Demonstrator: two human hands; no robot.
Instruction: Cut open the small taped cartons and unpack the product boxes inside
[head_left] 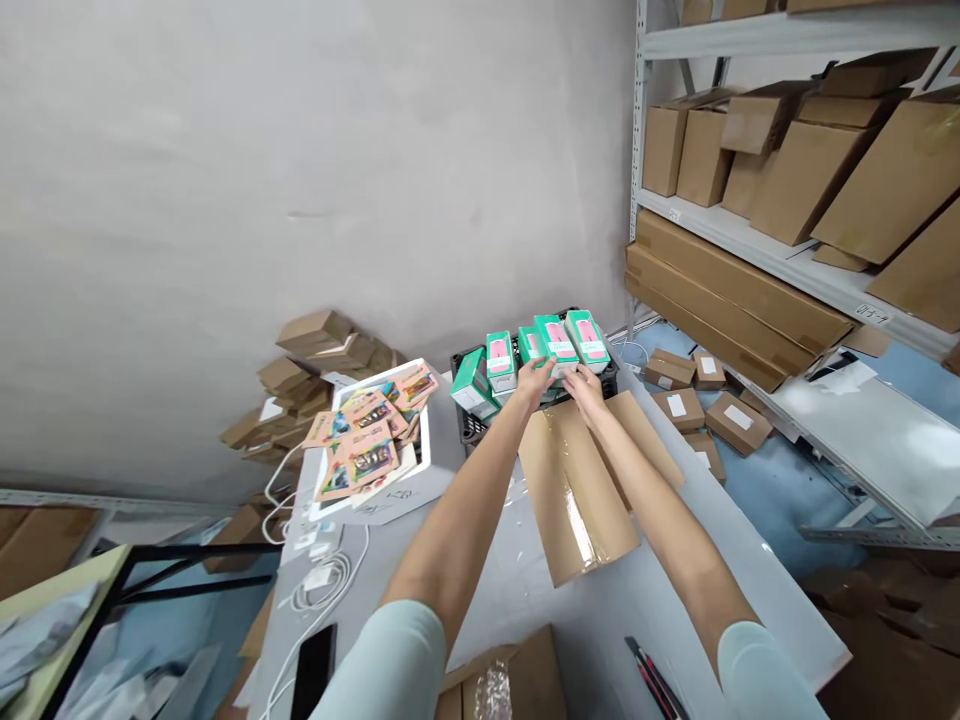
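Both my hands reach forward to a black plastic crate (472, 428) at the far end of the table, which holds several green boxes with pink pictures. My left hand (534, 381) is closed on the near left side of one green box (557, 338). At its lower right edge, my right hand (586, 385) grips the same box, some fingertips hidden. Another green box (587, 340) stands just right of it, and one (500, 358) to the left. Below my wrists lies a brown cardboard piece (559, 500) with shiny tape.
A white bin (427, 430) of colourful printed packets stands left of the crate. Cables (330, 585), a phone (313, 668) and a red-black utility knife (654, 680) lie on the table (600, 620). A taped carton (536, 680) sits at the near edge. Shelving (750, 225) stands right.
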